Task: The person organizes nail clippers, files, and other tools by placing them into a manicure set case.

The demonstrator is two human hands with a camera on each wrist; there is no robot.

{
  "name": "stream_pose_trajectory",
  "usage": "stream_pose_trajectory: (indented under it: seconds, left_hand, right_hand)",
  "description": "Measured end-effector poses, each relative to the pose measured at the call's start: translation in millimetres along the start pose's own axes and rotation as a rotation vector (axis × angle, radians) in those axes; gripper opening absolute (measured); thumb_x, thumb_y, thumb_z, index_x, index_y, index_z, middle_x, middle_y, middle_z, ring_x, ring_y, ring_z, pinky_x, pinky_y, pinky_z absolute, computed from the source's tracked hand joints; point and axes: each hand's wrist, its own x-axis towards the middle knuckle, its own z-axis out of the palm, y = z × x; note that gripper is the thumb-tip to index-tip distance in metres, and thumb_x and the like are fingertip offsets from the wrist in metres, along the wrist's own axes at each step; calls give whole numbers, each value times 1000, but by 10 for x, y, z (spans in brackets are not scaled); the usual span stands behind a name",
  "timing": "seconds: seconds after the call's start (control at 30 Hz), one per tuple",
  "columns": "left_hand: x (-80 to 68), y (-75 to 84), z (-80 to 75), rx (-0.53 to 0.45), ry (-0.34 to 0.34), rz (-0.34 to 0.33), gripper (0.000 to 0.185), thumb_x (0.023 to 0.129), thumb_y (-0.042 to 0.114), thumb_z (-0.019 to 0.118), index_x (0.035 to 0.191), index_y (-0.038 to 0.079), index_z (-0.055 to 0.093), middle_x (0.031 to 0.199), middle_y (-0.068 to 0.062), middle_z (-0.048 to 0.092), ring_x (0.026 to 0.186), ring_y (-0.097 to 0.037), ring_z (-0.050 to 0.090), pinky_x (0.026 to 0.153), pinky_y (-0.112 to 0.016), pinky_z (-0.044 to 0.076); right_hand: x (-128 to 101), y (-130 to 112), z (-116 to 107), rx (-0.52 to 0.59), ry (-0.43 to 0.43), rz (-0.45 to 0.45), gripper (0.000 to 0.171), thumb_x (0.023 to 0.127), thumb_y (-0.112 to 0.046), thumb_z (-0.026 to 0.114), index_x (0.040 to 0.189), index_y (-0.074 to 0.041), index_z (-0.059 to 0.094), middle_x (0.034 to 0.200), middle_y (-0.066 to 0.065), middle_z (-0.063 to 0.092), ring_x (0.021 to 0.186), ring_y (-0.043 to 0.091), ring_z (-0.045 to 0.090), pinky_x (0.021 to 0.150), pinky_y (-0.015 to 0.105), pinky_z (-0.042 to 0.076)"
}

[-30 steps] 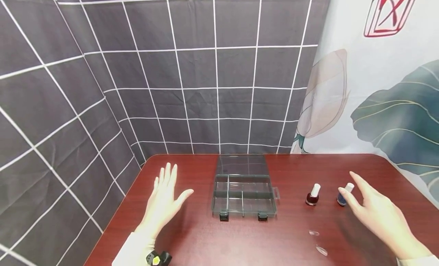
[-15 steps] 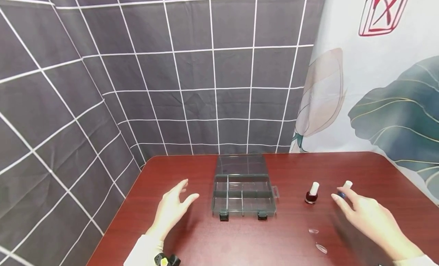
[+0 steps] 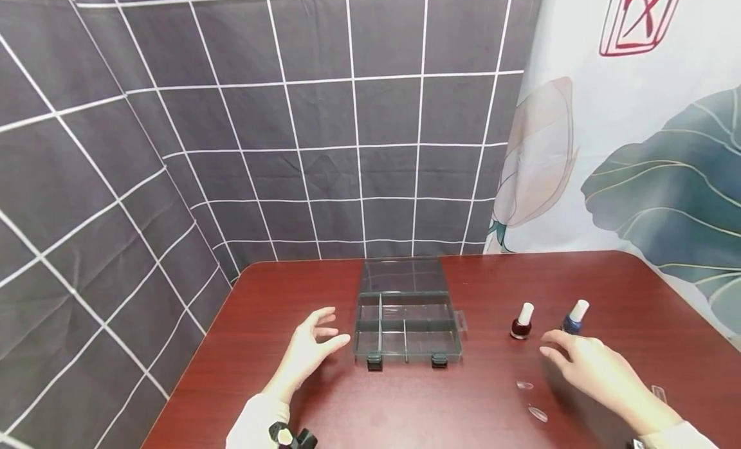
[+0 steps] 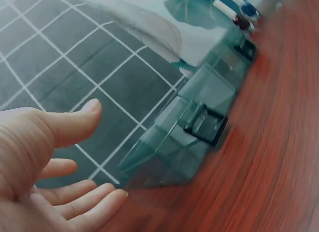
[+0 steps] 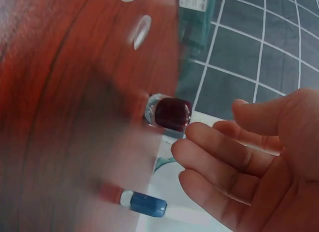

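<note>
- Right now my right hand [image 3: 590,368] hovers in the lower right of the head frame, fingers loosely spread and holding nothing, fingertips just short of the blue bottle [image 3: 573,318].
- Just left of it stands the dark red bottle [image 3: 521,322], upright with a white cap like the blue one; the two are near each other but apart.
- Below them, toward the bottom edge, I see two small clear pieces [image 3: 525,385] lying on the counter [image 3: 492,397].
- At lower centre sits the clear compartment box [image 3: 407,325], lid open and tipped back, two dark latches on its near edge.
- My left hand [image 3: 309,351] is just left of the box, fingers relaxed and apart, thumb close to its left wall, gripping nothing.
</note>
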Motion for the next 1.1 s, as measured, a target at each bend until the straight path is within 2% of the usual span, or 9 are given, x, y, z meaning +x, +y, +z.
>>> stream_pose_trajectory:
  seconds: [0.13, 0.27, 0.33, 0.43, 0.53, 0.63, 0.77, 0.93, 1.1]
  left_hand:
    - [-13, 23, 42, -230, -96, -100, 61, 78, 8, 75, 131, -2, 46, 126, -26, 49, 100, -32, 59, 73, -40, 55]
    - [-32, -13, 91, -322, -159, -133, 62, 79, 4, 72, 133, -4, 42, 129, -28, 45, 103, -33, 57, 76, -42, 54]
    - [-25, -91, 126, -330, -180, -134, 62, 79, 6, 73, 133, -2, 43, 129, -27, 46, 104, -33, 56, 76, -39, 54]
    - [-22, -97, 159, -293, -214, -134, 62, 78, 8, 74, 133, 0, 44, 128, -26, 47, 106, -35, 55, 77, -36, 54]
    - [-15, -97, 175, -236, -228, -126, 62, 78, 10, 75, 132, 2, 46, 127, -25, 48, 106, -35, 54, 77, -34, 52]
    - [-6, -111, 180, -197, -234, -120, 61, 77, 10, 75, 131, 4, 47, 126, -23, 49, 104, -33, 54, 76, -32, 51]
    - [6, -138, 187, -177, -231, -116, 60, 77, 9, 75, 131, 5, 48, 124, -21, 50, 98, -29, 55, 74, -33, 53]
    - [11, -155, 215, -150, -216, -116, 59, 76, 9, 76, 129, 6, 50, 121, -19, 52, 94, -26, 56, 71, -32, 53]
    - [42, -172, 247, -160, -209, -116, 56, 78, 8, 74, 128, 3, 50, 118, -22, 53, 90, -24, 57, 69, -33, 55]
  right_hand:
    - [19, -5, 66, -13, -35, -83, 16, 78, -17, 73, 91, -15, 66, 77, -7, 61, 64, 10, 55, 58, 40, 48]
    - [14, 14, 145, 13, -112, -181, 15, 77, -8, 72, 83, -17, 63, 77, -12, 58, 67, 4, 53, 58, 32, 48]
    - [-1, 27, 181, 69, -162, -229, 19, 78, -4, 70, 80, -18, 59, 75, -14, 55, 66, 1, 50, 56, 27, 46]
    - [-31, 47, 213, 176, -211, -296, 24, 79, 0, 68, 78, -19, 54, 70, -17, 48, 62, -2, 43, 51, 22, 39]
    - [-61, 61, 226, 276, -261, -330, 23, 80, -7, 70, 78, -19, 51, 65, -18, 44, 57, -3, 40, 49, 19, 35]
    - [-86, 71, 233, 332, -320, -323, 24, 78, -18, 74, 79, -18, 49, 62, -18, 44, 54, -4, 40, 47, 19, 34]
    - [-112, 76, 250, 333, -377, -298, 28, 75, -24, 77, 79, -17, 49, 60, -17, 44, 54, -3, 41, 47, 19, 35]
    - [-145, 63, 295, 284, -387, -287, 29, 74, -19, 77, 75, -18, 48, 59, -17, 40, 53, -3, 39, 47, 19, 33]
    - [-162, 48, 333, 260, -386, -288, 29, 77, -15, 74, 72, -19, 46, 58, -17, 38, 52, -4, 36, 45, 18, 31]
